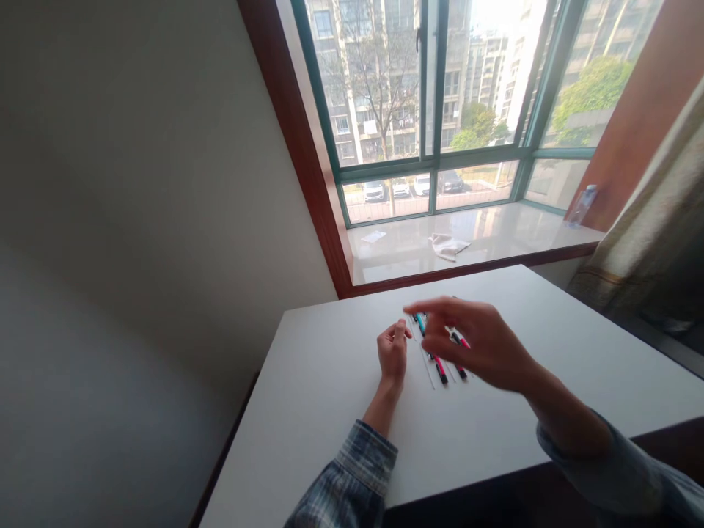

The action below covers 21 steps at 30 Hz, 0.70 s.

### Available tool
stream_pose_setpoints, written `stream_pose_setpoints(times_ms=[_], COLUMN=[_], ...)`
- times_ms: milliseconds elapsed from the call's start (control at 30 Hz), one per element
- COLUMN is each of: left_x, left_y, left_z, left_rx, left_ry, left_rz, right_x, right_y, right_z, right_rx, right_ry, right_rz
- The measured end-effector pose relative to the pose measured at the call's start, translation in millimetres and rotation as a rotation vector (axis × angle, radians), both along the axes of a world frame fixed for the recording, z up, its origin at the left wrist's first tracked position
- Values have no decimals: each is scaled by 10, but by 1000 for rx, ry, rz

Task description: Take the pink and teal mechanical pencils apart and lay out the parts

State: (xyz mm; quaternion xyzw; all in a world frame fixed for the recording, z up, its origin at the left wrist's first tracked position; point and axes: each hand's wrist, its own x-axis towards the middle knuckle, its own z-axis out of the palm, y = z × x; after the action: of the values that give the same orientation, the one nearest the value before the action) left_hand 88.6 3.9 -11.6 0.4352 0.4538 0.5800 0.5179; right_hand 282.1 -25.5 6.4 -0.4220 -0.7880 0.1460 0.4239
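Several coloured pens (pixel 440 363), pink, teal and black, lie side by side on a white table (pixel 330 411). My left hand (pixel 392 350) rests on the table just left of the pens, fingers curled in; nothing shows in it. My right hand (pixel 478 341) hovers above the pens, slightly blurred, with the index finger stretched out to the left and the other fingers loosely spread. It covers part of the pen row and holds nothing that I can see.
A wide marble window sill (pixel 495 227) runs behind the table, with a crumpled white cloth (pixel 448 246), a small paper (pixel 374 236) and a plastic bottle (pixel 581 205) on it. A curtain (pixel 649 220) hangs at right. A grey wall stands at left.
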Motion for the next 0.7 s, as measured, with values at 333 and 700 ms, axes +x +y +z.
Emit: stream_pose_setpoints(times_ms=[333,700], left_x=[-14,-201], left_y=[54,372], left_z=[-86,263], left_rx=[48,171], left_ry=[121,248], left_rz=[9,18], right_x=[-155,-245], right_y=[1013,1142], right_z=[-10,-333], right_rx=[-73,-63], right_ry=[-162,-201], right_rz=[47,-26])
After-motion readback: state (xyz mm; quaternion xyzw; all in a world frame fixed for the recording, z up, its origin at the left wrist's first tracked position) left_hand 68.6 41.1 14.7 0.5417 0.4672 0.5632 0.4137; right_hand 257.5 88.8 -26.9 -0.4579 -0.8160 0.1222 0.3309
